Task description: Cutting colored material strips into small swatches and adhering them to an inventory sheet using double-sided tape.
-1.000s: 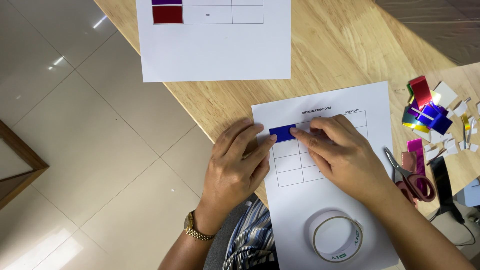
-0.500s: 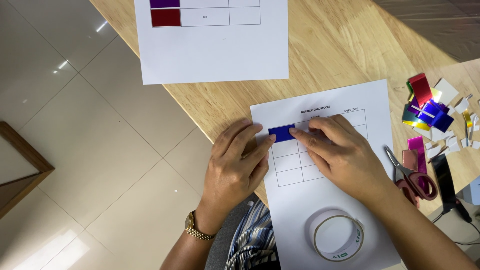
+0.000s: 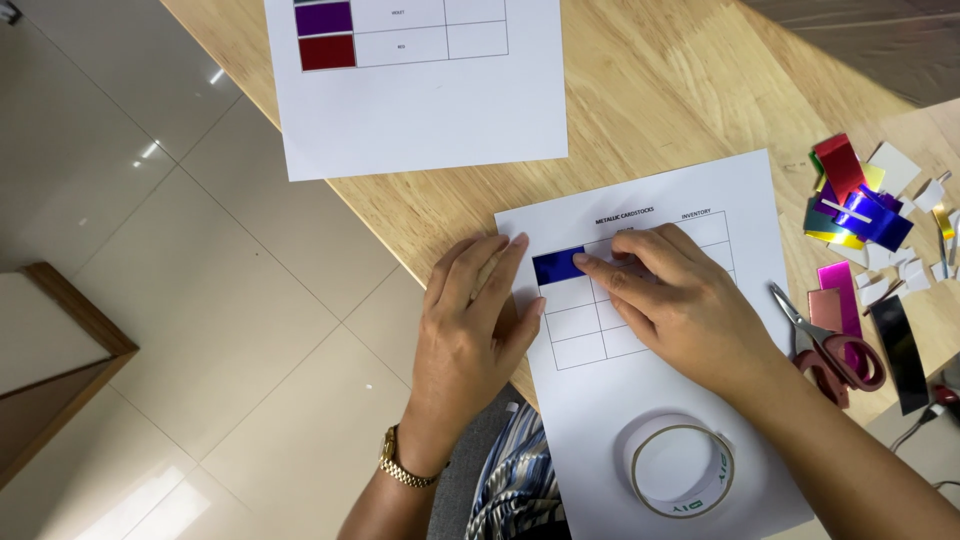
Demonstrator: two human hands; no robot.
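**One blue swatch seated in the top-left grid cell**

One shiny blue cardstock strip (image 3: 558,266) lies flat in the top-left cell of the printed grid sheet (image 3: 690,400), just beyond the right hand's fingertips (image 3: 582,260), which press its right end. Right hand (image 3: 680,310): fingers extended, flat, grasping nothing. Left hand (image 3: 475,320): splayed flat, pinning the sheet's left edge beside the strip, holding nothing. Judged progress: first cell filled; cells below it blank. Strip: deep blue, glossy, rectangular, edges square to the cell. Tape roll (image 3: 680,467) sits behind the right wrist; scissors (image 3: 830,345) and foil offcuts (image 3: 855,205) further right. Second sheet (image 3: 420,110) well ahead.
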